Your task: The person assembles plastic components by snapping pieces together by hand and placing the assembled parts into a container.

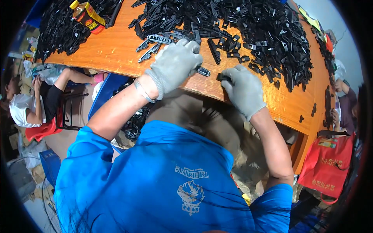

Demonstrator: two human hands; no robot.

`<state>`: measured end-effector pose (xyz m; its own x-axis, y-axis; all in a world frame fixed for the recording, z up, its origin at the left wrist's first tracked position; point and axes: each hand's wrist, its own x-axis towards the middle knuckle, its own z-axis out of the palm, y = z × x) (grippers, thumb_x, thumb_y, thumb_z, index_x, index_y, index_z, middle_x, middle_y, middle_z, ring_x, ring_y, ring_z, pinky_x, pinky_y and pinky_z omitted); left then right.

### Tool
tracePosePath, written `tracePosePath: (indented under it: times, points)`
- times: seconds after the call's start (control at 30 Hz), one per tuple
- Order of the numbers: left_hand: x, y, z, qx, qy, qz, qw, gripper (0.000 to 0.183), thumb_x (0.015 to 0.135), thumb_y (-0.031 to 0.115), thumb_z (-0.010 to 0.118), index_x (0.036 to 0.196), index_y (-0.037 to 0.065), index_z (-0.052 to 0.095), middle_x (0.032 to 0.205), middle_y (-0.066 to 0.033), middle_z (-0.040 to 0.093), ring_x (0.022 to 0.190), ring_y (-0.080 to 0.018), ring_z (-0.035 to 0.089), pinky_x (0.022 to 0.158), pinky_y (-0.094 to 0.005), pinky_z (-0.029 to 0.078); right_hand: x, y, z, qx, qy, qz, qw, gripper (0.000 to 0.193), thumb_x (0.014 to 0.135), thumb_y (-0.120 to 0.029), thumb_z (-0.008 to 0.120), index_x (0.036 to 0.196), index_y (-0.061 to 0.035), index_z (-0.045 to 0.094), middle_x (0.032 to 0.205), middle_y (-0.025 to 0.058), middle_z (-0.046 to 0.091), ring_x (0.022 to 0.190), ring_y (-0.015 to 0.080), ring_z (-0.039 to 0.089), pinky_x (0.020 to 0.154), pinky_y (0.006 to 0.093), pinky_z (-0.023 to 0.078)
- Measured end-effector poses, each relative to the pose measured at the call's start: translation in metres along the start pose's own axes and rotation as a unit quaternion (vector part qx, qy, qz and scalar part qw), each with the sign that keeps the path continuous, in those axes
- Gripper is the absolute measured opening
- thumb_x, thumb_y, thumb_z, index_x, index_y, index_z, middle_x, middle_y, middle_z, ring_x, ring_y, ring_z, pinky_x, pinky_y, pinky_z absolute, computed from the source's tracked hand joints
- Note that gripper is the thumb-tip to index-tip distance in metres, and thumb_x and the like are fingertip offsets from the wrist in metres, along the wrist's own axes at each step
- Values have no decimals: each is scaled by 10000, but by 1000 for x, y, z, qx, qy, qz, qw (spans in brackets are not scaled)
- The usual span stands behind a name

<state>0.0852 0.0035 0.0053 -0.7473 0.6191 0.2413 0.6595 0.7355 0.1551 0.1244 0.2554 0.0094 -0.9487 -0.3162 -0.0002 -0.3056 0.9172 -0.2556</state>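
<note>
Both my hands wear light grey knit gloves and work close to the near edge of the wooden table (128,58). My left hand (175,64) is closed on a long black plastic part (203,71), whose end sticks out toward the right. Fingers and thumb of my right hand (245,88) pinch a small black plastic piece (222,77), mostly covered by the glove. A narrow gap separates the two pieces. Beyond my left hand lie a few long slotted parts (159,39). Another long black part (213,51) rests between the hands and the heap.
Heaps of long parts (171,17) and small clips (283,46) cover the far table. A yellow-capped bottle (88,18) stands left. A blue crate (101,95) is under the left edge; a red bag (325,167) hangs right. People sit at left (27,106) and right (347,103).
</note>
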Motion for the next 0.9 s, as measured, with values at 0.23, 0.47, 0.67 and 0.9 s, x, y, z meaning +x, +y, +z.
tracePosePath:
  times: [0.23, 0.47, 0.67, 0.9]
  points:
    - [-33, -8, 23, -171, 79, -87, 978, 251, 864, 194, 842, 1078, 86, 764, 1054, -129, 698, 1044, -363, 652, 926, -469, 526, 18, -14, 31, 157, 120, -70, 978, 178, 922, -250, 786, 1078, -174, 824, 1066, 90, 700, 962, 315, 728, 811, 451, 604]
    - [-34, -13, 33, -184, 89, -91, 975, 166, 879, 201, 815, 997, 91, 779, 1021, -116, 702, 997, -349, 661, 885, -458, 531, 30, -6, 34, 131, 79, -112, 982, 157, 914, -241, 792, 1049, -161, 800, 1015, 82, 681, 914, 311, 724, 751, 461, 596]
    - [-36, -8, 29, -152, 95, -110, 978, 164, 889, 213, 797, 997, 91, 778, 989, -103, 693, 968, -345, 656, 859, -460, 528, 50, -28, 42, 87, 73, -179, 977, 147, 947, -290, 757, 994, -151, 755, 998, 82, 668, 906, 308, 731, 718, 461, 596]
    - [-120, -24, -69, -102, -76, -201, 971, 290, 881, 15, 754, 1170, 44, 755, 1139, -170, 717, 1119, -403, 666, 1003, -473, 525, 22, 5, 30, 130, 115, -175, 969, 151, 952, -271, 777, 1042, -149, 778, 1125, 73, 709, 963, 318, 746, 804, 446, 614]
